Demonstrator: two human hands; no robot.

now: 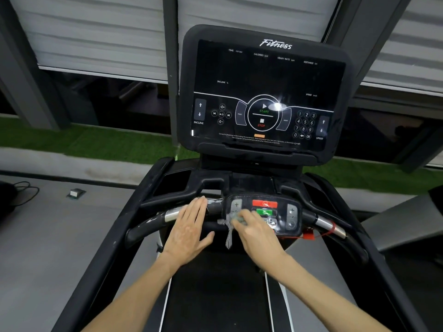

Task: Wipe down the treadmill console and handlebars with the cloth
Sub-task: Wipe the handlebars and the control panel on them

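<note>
The treadmill's black console (263,92) with its dark screen stands ahead, tilted towards me. Below it the front handlebar (172,215) runs across, with a small control pad (266,212) of red and green buttons at its middle. My left hand (189,228) rests flat, fingers straight, on the bar just left of the pad. My right hand (256,233) presses a small grey-green cloth (236,221) against the pad's left lower part; a strip of the cloth hangs down below the bar. My fingers cover most of the cloth.
Black side rails (340,212) curve back on both sides. The running belt (215,295) lies below my arms. A red safety cord (318,234) hangs at the right of the bar. Grey floor, a cable (24,192) at the left, green turf and shuttered windows lie beyond.
</note>
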